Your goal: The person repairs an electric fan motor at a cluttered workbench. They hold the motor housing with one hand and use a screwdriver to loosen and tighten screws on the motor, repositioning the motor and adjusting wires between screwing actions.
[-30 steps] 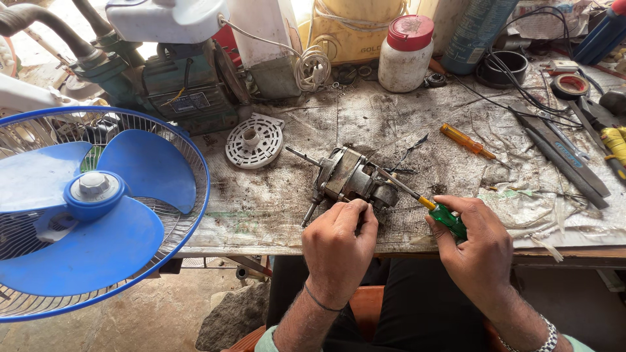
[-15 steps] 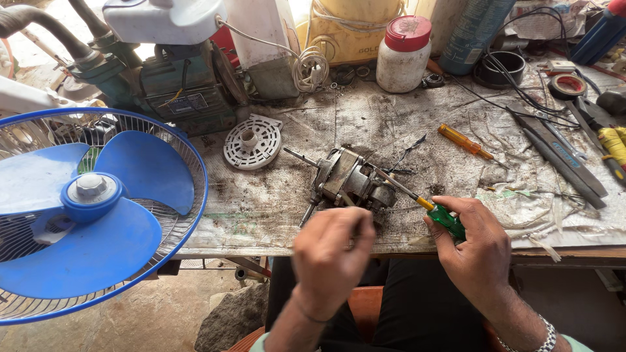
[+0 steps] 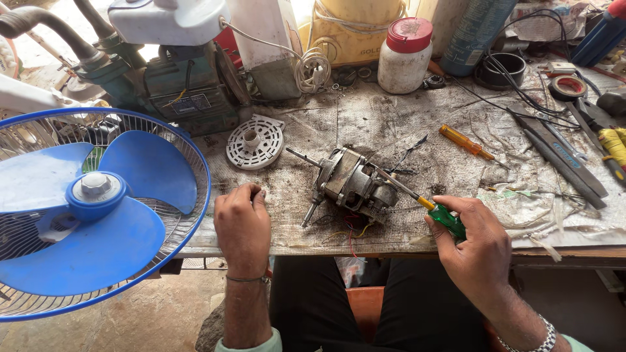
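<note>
On your far left stands the blue fan (image 3: pixel 91 208), blades and front cage together and untouched, overhanging the bench (image 3: pixel 365 130) edge. Behind it sit a green pump (image 3: pixel 189 91) and white casing parts. The round white cover (image 3: pixel 255 142) lies flat on the stained mat, off the motor and just up-left of it, so that much of the strip-down looks done.

Your left hand (image 3: pixel 242 225) rests knuckles-up on the bench edge, fingers curled under, well left of the motor; I cannot tell whether it holds anything small, but it grips no tool or part that shows.

The motor (image 3: pixel 355 182) lies on its side in the middle of the mat, shaft pointing up-left, loose red and yellow wires trailing toward you. Its frame looks assembled, so I judge the work on the body itself is under way, not finished.

Your right hand (image 3: pixel 473 244) is clenched round the green screwdriver (image 3: pixel 430 207), whose blade reaches up-left to the motor's near end.

Further right, an orange screwdriver (image 3: pixel 464 141), files (image 3: pixel 561 160) and tape (image 3: pixel 568 87) lie unused.
</note>
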Motion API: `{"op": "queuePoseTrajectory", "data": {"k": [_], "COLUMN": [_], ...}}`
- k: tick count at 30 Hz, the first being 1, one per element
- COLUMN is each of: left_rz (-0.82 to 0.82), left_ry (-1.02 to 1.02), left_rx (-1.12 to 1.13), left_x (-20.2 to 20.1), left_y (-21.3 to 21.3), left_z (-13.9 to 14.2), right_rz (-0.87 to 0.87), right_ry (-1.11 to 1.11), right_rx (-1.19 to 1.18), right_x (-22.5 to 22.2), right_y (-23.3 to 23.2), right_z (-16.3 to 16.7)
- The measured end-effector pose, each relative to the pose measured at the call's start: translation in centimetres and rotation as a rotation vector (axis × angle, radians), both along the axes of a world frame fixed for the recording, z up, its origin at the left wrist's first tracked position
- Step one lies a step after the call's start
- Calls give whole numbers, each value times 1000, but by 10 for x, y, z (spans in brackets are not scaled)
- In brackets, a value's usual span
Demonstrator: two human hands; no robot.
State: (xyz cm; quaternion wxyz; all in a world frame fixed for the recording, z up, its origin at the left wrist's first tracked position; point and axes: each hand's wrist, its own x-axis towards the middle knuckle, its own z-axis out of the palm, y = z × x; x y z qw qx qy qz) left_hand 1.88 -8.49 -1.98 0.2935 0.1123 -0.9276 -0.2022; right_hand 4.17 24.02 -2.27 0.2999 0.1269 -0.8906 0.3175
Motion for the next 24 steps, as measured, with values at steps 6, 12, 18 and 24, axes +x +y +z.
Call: {"op": "queuePoseTrajectory", "data": {"k": [6, 12, 18, 24], "left_rz": [-20, -5, -57, -139], "left_ry": [-20, -32, -9, 18], "left_rx": [1, -28, -22, -23], "left_x": [-2, -3, -4, -4], "left_y": [-6, -5, -3, 4], "left_z": [-5, -7, -8, -6], "right_rz": [11, 8, 10, 11], "right_ry": [17, 5, 6, 1], "right_rx": [5, 16, 30, 17], "right_x": [2, 1, 0, 0], "right_y": [1, 1, 1, 1], "right_z": [2, 2, 0, -1]}}
